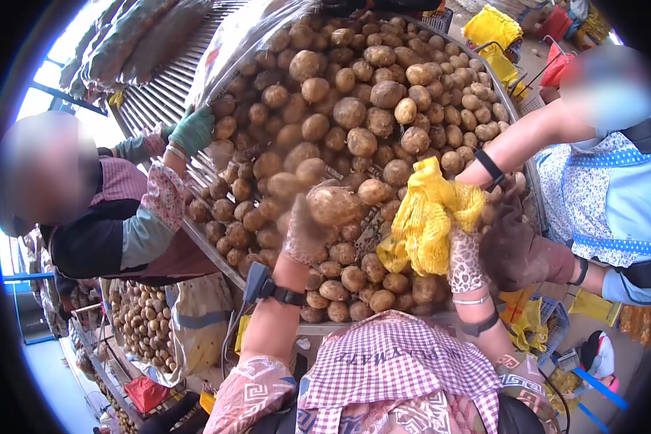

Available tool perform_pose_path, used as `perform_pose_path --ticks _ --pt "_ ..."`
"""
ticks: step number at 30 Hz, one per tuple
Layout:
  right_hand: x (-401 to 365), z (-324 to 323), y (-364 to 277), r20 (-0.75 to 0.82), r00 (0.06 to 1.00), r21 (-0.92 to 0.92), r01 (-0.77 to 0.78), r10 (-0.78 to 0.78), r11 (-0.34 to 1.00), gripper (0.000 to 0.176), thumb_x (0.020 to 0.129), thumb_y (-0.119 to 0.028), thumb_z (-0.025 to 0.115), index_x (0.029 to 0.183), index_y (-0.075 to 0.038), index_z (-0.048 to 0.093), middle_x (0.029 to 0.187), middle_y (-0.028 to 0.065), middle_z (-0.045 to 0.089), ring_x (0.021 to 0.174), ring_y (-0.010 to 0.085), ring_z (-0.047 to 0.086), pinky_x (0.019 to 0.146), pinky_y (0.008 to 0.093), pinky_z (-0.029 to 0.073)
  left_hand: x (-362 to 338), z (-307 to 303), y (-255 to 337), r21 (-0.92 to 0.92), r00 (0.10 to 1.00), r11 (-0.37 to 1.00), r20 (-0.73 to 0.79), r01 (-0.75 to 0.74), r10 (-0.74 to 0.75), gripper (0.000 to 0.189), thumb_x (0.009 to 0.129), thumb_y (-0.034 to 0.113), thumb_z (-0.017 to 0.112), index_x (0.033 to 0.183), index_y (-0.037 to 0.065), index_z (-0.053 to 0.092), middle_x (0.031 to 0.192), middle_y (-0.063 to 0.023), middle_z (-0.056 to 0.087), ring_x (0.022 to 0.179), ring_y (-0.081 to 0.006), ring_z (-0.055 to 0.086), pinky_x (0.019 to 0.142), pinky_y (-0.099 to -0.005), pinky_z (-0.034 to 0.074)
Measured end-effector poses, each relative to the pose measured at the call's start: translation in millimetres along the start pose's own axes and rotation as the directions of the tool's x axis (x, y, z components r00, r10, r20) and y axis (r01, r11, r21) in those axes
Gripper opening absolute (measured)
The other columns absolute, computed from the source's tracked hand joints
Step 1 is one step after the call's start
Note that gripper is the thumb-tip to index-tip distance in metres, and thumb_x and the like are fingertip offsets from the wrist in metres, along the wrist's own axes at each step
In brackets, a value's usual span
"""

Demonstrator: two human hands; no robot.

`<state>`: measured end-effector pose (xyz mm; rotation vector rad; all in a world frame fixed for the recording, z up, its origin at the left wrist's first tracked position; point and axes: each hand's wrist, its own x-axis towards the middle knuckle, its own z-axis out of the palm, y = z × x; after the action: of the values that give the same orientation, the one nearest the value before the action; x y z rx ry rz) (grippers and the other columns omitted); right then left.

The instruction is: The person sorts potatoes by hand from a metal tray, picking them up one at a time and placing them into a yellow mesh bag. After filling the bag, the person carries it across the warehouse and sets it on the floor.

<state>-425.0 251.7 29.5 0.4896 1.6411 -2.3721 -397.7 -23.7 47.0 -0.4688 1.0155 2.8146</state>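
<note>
My left hand (pixel 304 235), in a patterned glove, is closed against a large brown potato (pixel 334 205) above the heap; some fingers are hidden and the hand is slightly blurred. A bunched yellow mesh bag (pixel 428 213) hangs from my right hand (pixel 466 259), which wears a leopard-print glove. The bag covers most of those fingers. Many loose potatoes (pixel 363 142) fill the metal-edged sorting table around both hands, several of them smeared by motion left of centre.
On the left, a person's green-gloved hand (pixel 192 130) is at clear plastic sheeting (pixel 242 40). A person on the right reaches in with a dark-gloved hand (pixel 510 235) close to my right hand. A potato-filled sack (pixel 195 325) stands lower left; yellow bags (pixel 492 27) lie upper right.
</note>
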Motion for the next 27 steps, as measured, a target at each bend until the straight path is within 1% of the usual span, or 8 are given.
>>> perform_pose_path --ticks 7,9,10,13,16,18,21,27 --pt "-39.2 118.9 -38.3 0.819 0.391 -0.408 0.911 -0.421 0.052 0.065 0.076 -0.032 0.077 0.127 -0.004 0.049 0.121 0.0174 0.056 0.108 0.0294 0.057 0.095 0.0397 0.045 -12.5 -37.7 -47.2 -0.305 0.979 0.949 0.153 -0.084 0.136 0.067 0.089 0.057 0.048 0.133 0.006 0.043 0.127 -0.0104 0.054 0.115 -0.0238 0.054 0.097 -0.0399 0.046" --pt "-29.1 113.1 -5.7 0.804 0.405 -0.383 0.913 -0.436 0.144 0.061 0.078 -0.036 0.075 0.125 -0.007 0.051 0.116 0.014 0.059 0.103 0.0257 0.058 0.093 0.0364 0.047 -16.6 -41.8 -55.5 -0.403 0.98 0.915 0.177 -0.01 0.089 0.062 0.091 0.053 0.049 0.133 0.007 0.043 0.128 -0.0099 0.054 0.115 -0.0241 0.053 0.099 -0.0409 0.045" --pt "-22.7 110.0 0.1 0.665 0.664 -0.374 0.692 -0.341 0.618 0.056 0.083 -0.035 0.071 0.126 -0.005 0.051 0.116 0.0117 0.059 0.105 0.0248 0.058 0.091 0.0373 0.048 -25.5 -14.3 -43.0 -0.269 0.998 0.963 0.053 -0.024 0.04 0.065 0.089 0.057 0.049 0.131 0.007 0.045 0.127 -0.0098 0.055 0.115 -0.0243 0.053 0.098 -0.0421 0.045" --pt "35.3 65.3 42.9 0.156 0.891 -0.017 -0.429 0.426 0.903 0.049 0.089 -0.032 0.064 0.123 0.001 0.051 0.112 0.0098 0.061 0.102 0.0209 0.061 0.086 0.0344 0.053 -44.8 -15.0 -38.8 -0.287 0.984 0.941 0.046 0.178 -0.172 0.068 0.089 0.063 0.044 0.125 0.006 0.051 0.118 -0.0098 0.059 0.109 -0.0231 0.058 0.096 -0.0433 0.047" --pt "6.8 68.1 15.6 0.315 0.889 0.347 -0.434 0.333 0.831 0.05 0.087 -0.032 0.067 0.123 -0.001 0.052 0.112 0.0109 0.062 0.102 0.0206 0.061 0.089 0.0327 0.053 -50.6 5.1 -37.8 -0.326 0.965 0.937 -0.181 0.121 -0.188 0.068 0.09 0.062 0.043 0.124 0.004 0.051 0.116 -0.01 0.06 0.109 -0.023 0.058 0.095 -0.0428 0.048" --pt "-6.1 72.8 13.6 0.22 0.953 -0.07 -0.2 0.211 0.977 0.054 0.085 -0.028 0.071 0.127 -0.002 0.05 0.117 0.0113 0.06 0.104 0.0206 0.059 0.091 0.0329 0.05 -51.0 1.1 -42.9 -0.346 0.976 0.93 -0.125 0.128 -0.18 0.064 0.092 0.058 0.042 0.124 0.004 0.051 0.117 -0.0115 0.059 0.108 -0.0236 0.058 0.094 -0.0423 0.048" --pt "-45.4 90.5 25.7 0.626 0.712 -0.433 0.657 -0.318 0.617 0.049 0.086 -0.022 0.07 0.126 -0.002 0.05 0.116 0.0102 0.059 0.1 0.0208 0.061 0.084 0.0294 0.051 -30.2 -11.3 -70.0 0.006 0.972 0.989 -0.185 -0.148 0.146 0.062 0.093 0.056 0.043 0.125 0.003 0.048 0.116 -0.0131 0.058 0.105 -0.025 0.059 0.091 -0.0442 0.05" --pt "-28.5 75.1 42.3 0.16 0.892 0.086 -0.439 0.423 0.894 0.048 0.086 -0.025 0.069 0.123 0.001 0.052 0.11 0.0094 0.062 0.1 0.0197 0.058 0.088 0.0324 0.048 -44.8 15.8 -46.2 -0.181 0.906 0.956 -0.397 -0.231 0.144 0.046 0.089 0.049 0.054 0.109 0.008 0.055 0.107 -0.0104 0.061 0.097 -0.0249 0.06 0.085 -0.0403 0.052"
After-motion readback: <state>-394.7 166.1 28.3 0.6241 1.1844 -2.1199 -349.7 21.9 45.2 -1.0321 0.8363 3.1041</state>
